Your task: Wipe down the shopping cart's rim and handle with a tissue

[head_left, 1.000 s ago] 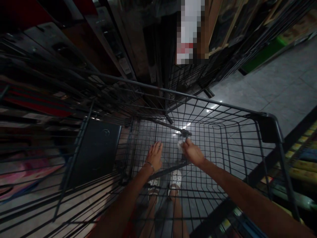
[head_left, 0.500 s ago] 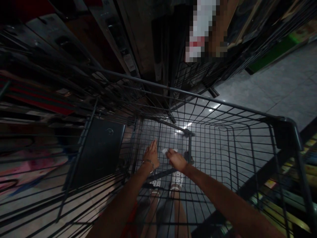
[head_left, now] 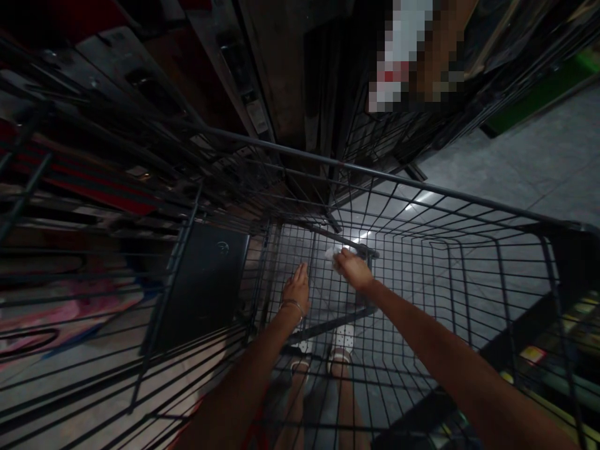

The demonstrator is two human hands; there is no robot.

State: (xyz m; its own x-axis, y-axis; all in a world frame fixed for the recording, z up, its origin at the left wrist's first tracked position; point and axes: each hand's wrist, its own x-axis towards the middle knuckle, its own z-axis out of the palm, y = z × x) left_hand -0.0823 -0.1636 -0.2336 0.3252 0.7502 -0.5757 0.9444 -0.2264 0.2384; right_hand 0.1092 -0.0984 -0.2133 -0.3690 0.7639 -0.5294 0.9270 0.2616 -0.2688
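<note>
Both arms reach down into a dark wire shopping cart [head_left: 422, 195]. My right hand [head_left: 354, 269] is closed on a small crumpled white cloth or tissue [head_left: 330, 253], over the cart's mesh bottom. To its left, my left hand [head_left: 296, 290], with a bracelet at the wrist, has its fingers stretched out and holds nothing. It is nearest to the mesh bottom; whether it touches is unclear. A dark flat panel [head_left: 206, 281] with a small round logo stands at the cart's left side.
Packed shelves [head_left: 253, 106] rise beyond the cart. Tiled floor [head_left: 529, 169] shows at the right, with a low shelf of goods [head_left: 534, 355] at lower right. White shoes [head_left: 342, 340] show below the mesh. Pink items [head_left: 79, 306] lie at the left.
My right hand has moved up and forward over the mesh with the white cloth or tissue. My left hand stays spread. The whole view has shifted slightly, so the cart appears further right.
</note>
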